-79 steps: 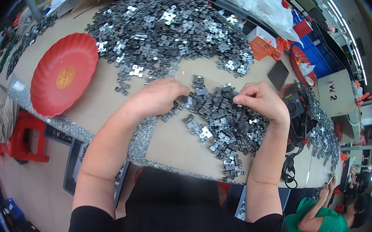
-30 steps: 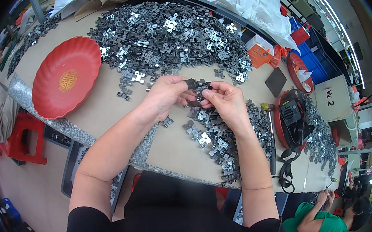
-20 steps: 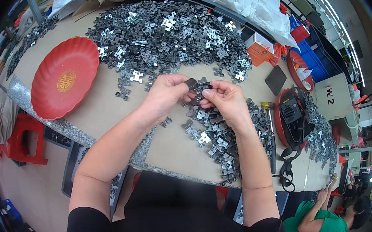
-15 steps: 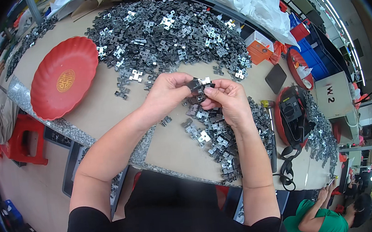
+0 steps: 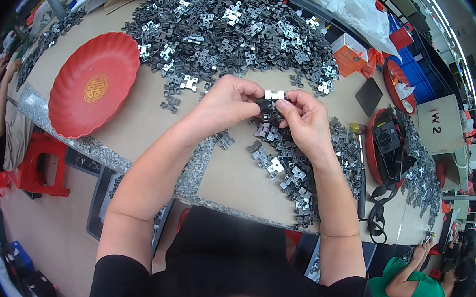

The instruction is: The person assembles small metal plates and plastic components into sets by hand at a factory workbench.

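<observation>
The left hand (image 5: pixel 227 100) and the right hand (image 5: pixel 303 119) are meeting above the tan table top (image 5: pixel 132 133), both with fingers curled shut around a small dark plastic part with a bright metal clip (image 5: pixel 271 101), which is sitting between their fingertips, raised off the surface. A loose pile of small dark grey and silver metal parts (image 5: pixel 295 165) is lying directly beneath and beside the right hand, while a larger heap of the same parts (image 5: pixel 225 31) is spreading across the far side of the table. A round red plastic dish (image 5: pixel 95 82) is resting well apart to the left.
</observation>
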Demonstrator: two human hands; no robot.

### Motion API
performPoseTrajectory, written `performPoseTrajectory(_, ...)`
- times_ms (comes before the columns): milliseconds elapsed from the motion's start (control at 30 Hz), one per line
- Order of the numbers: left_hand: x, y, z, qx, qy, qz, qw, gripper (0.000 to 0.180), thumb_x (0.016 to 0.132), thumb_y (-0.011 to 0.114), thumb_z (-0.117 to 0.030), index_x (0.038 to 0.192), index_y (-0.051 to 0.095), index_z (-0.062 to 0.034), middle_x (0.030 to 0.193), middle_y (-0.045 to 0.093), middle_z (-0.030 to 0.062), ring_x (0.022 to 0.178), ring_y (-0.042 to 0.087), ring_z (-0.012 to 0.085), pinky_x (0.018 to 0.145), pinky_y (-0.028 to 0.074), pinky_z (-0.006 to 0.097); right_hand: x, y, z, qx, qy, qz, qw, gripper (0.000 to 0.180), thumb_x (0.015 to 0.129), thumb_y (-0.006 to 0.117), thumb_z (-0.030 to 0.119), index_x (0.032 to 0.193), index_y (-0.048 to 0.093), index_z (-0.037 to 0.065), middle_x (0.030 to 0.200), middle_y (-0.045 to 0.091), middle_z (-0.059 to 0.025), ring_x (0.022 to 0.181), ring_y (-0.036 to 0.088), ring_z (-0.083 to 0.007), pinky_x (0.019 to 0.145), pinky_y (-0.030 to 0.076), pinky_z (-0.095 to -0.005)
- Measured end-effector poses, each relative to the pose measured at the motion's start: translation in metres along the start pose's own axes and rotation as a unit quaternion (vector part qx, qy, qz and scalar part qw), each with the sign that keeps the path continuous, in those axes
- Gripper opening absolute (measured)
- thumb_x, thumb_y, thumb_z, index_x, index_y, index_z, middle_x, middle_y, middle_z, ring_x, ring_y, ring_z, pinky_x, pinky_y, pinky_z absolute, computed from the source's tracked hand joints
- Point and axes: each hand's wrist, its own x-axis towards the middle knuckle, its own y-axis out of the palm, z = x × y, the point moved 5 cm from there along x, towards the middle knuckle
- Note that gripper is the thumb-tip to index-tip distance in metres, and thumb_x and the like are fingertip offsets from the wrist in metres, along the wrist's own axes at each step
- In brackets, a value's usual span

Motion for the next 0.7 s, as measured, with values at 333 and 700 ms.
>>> performPoseTrajectory(333, -0.015, -0.036, -0.026, 0.324, -0.009, 0.057, 0.944, 0.027, 0.062, 0.044, 0.009, 0.084, 0.060, 0.0029, 0.067, 0.059, 0.0063, 0.062, 0.054, 0.0084, 0.058, 0.043, 0.021, 0.003, -0.028, 0.007, -0.125, 0.053, 0.079, 0.988, 0.020, 0.074, 0.060, 0.016, 0.079, 0.061, -0.003, 0.059, 0.054, 0.0007, 0.050, 0.043, -0.0036, 0.045, 0.034, -0.0198)
performPoseTrajectory(700, -0.020, -0.049, -0.020, 0.555, -0.043, 0.000, 0.831, 0.032, 0.059, 0.050, 0.007, 0.088, 0.058, -0.0033, 0.071, 0.057, 0.0123, 0.069, 0.056, 0.0254, 0.062, 0.044, 0.032, 0.001, -0.069, 0.017, -0.165, 0.109, 0.048, 0.979, 0.019, 0.076, 0.059, 0.016, 0.075, 0.060, -0.003, 0.057, 0.051, 0.0019, 0.052, 0.043, -0.0031, 0.047, 0.033, -0.0182)
